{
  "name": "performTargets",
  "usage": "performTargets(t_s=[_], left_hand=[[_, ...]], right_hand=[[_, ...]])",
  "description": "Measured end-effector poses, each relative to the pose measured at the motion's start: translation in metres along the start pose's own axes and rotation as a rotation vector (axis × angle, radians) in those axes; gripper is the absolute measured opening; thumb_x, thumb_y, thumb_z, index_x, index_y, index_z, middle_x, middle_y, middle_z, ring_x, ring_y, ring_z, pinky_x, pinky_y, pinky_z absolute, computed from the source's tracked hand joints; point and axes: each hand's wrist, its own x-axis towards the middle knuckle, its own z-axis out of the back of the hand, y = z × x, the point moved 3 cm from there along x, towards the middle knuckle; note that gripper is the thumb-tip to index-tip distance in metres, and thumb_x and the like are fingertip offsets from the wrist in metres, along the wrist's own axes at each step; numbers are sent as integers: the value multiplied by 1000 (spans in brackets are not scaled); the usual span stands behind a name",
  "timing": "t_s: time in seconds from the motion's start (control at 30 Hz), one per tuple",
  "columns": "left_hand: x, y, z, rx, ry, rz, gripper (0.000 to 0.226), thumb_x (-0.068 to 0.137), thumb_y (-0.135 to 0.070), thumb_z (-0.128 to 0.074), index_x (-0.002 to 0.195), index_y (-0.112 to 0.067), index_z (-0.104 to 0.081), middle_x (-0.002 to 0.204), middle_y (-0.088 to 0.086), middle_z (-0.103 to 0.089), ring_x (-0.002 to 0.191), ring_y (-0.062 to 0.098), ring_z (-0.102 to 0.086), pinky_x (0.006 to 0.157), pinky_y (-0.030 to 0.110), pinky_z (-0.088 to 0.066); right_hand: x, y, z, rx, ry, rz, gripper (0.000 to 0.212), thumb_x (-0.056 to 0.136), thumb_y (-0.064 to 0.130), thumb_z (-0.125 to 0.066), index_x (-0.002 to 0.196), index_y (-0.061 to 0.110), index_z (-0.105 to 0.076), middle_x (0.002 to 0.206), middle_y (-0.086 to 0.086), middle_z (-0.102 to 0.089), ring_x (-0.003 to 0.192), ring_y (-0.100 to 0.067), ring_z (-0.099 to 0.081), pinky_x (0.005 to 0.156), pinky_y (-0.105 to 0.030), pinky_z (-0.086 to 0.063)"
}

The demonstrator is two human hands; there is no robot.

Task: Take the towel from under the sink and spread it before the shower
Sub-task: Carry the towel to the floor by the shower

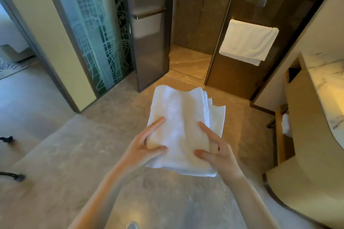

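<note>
One stone floor [65, 154] spans the scene. At its far centre is the shower [188, 24], with a white hanging towel [249, 41] on the right glass panel. The folded towel [178, 117] is held above the floor, near the shower. The left hand [141, 148] and right hand [219, 154] each grasp its near end, with the thumbs on top.

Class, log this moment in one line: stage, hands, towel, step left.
stage: towel fetched | left hand: grips towel | right hand: grips towel | towel: folded | pending: spread before shower
</note>
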Motion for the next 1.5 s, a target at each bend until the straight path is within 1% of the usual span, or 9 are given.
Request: performTargets(t_s=[0.23,0.47,0.57,0.7,1.0,1.17,1.27,1.33,1.5], left_hand=[[21,26,131,97,46,6,80,71,-49,-76,139,-58,-35,143,-38,-33,126,-8,-43,93,24,-49],[52,39,195,62,82,-6,80,70,-50,-76,139,-56,-36,140,-41,-35,125,-11,-42,91,15,-47],[73,46,203,35,94,-6,81,69,-46,-76,140,-54,-38,136,-45,-37,122,-16,-42,86,8,-44],[114,56,209,18,107,41,80,67,-45,-74,136,-60,-37,125,-49,-40,114,-14,-47,79,11,-49],[270,74,231,-4,135,46,78,74,-33,-77,137,-58,-39,139,-40,-39,124,-9,-45,86,15,-50],[370,65,240,-12,153,41,77,74,-29,-78,136,-57,-42,139,-38,-41,125,-8,-46,86,13,-48],[419,63,241,-31,156,44,75,78,-19,-78,134,-56,-45,137,-36,-45,113,9,-58,72,12,-50],[445,66,240,-48,155,51,75,79,-12,-78,134,-53,-47,135,-26,-52,110,18,-52,65,10,-48],[509,80,244,-62,193,87,76,77,-13,-79,134,-52,-48,135,-39,-46,122,-10,-48,86,19,-51]], right_hand=[[59,13,-120,28,-15,14,78,71,-6,-78,124,50,-62,120,14,-69,111,-8,-64,93,-30,-54],[102,28,-173,28,-66,8,77,70,-9,-77,126,43,-63,121,18,-67,111,-5,-63,89,-23,-54],[122,30,-177,16,-80,-6,77,71,-7,-78,125,45,-63,121,18,-67,111,-5,-63,93,-26,-53],[160,30,-173,17,-96,-24,77,70,-5,-78,123,48,-63,122,22,-66,111,-2,-62,87,-21,-54],[313,38,-150,23,-116,-6,78,69,-1,-80,122,53,-61,126,24,-63,112,3,-60,91,-20,-53],[403,53,-126,28,-144,-8,79,69,0,-81,122,54,-60,124,25,-63,115,-3,-59,95,-28,-53],[447,59,-111,44,-159,-26,80,68,-1,-81,121,55,-60,123,22,-65,114,-5,-61,93,-28,-54],[470,63,-104,48,-166,-38,80,68,-1,-80,123,54,-60,123,22,-65,114,-5,-61,91,-25,-54],[525,64,-93,36,-189,-60,79,69,-1,-81,125,52,-60,122,23,-65,111,-2,-61,90,-23,-54]])
